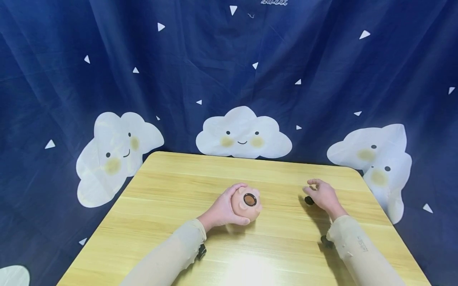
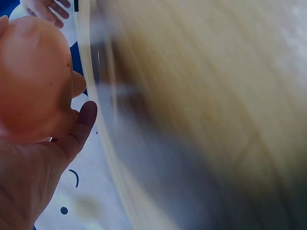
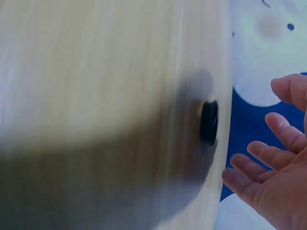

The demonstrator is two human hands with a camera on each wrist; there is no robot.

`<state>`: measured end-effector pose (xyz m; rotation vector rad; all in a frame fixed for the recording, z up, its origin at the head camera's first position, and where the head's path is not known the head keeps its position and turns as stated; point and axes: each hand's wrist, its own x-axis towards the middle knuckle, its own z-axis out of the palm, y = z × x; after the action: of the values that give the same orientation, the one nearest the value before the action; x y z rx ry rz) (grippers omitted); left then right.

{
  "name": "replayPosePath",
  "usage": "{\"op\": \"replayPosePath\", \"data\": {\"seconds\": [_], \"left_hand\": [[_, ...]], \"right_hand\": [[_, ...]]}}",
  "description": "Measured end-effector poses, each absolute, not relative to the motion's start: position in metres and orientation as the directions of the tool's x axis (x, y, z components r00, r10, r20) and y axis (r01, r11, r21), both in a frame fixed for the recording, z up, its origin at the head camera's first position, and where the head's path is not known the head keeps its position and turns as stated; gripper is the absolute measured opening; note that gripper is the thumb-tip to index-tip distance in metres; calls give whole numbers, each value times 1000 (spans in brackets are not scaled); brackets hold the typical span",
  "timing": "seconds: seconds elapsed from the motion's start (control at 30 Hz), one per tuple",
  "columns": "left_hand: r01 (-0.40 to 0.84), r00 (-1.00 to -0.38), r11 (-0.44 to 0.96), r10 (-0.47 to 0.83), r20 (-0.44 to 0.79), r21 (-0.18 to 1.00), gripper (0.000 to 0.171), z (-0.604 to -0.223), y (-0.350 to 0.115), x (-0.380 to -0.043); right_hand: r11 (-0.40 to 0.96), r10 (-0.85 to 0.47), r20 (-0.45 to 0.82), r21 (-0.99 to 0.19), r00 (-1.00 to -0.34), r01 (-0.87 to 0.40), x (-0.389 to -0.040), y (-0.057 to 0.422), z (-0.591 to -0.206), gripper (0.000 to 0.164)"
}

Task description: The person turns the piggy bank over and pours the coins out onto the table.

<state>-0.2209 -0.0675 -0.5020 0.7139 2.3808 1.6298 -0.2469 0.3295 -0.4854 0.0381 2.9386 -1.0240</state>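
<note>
1 pink knobbed ball (image 1: 245, 211): was gripped over the table (image 1: 161, 190) by the left hand (image 1: 225, 208); a slackened hold could have dropped it. 1 black disc (image 1: 309, 200): lay near the empty, relaxed right hand (image 1: 323, 196); a stray sweep could have knocked it.

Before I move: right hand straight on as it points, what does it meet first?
Right hand: path over the wooden tabletop looks free; first contact is probably the blue curtain behind it. The black cap seems below that line, but height and depth are unclear.
</note>
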Motion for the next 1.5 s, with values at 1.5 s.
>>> {"op": "replayPosePath", "data": {"seconds": [1.5], "left_hand": [[226, -891, 233, 443, 104, 946, 115, -503, -66, -223]], "right_hand": [[147, -555, -218, -976, -803, 163, -212, 199, -481, 86]]}}
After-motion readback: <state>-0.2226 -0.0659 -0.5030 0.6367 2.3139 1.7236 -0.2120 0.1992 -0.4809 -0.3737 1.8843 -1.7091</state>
